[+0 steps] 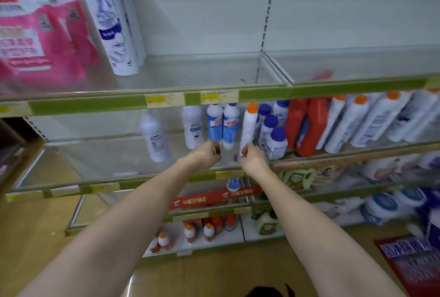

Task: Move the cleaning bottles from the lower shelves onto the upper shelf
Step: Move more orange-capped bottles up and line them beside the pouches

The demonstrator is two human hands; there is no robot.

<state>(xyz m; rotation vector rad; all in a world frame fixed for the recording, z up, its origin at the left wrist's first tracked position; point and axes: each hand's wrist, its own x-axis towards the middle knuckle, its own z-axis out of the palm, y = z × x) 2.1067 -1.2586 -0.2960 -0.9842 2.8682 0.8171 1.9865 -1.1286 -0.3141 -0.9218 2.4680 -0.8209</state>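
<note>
Both forearms are reaching in; right hand (250, 156) is pinching the orange-capped bottle (248, 127) low, left hand (209, 154) curled, holding nothing; gripping higher should be steadying it.

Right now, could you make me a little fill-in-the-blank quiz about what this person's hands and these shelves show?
1. The right hand grips a white bottle with an ____ cap.
2. The left hand holds ____.
3. The tall white bottle on the upper shelf stands beside a ____ package.

Missing words: orange; nothing; pink
</note>
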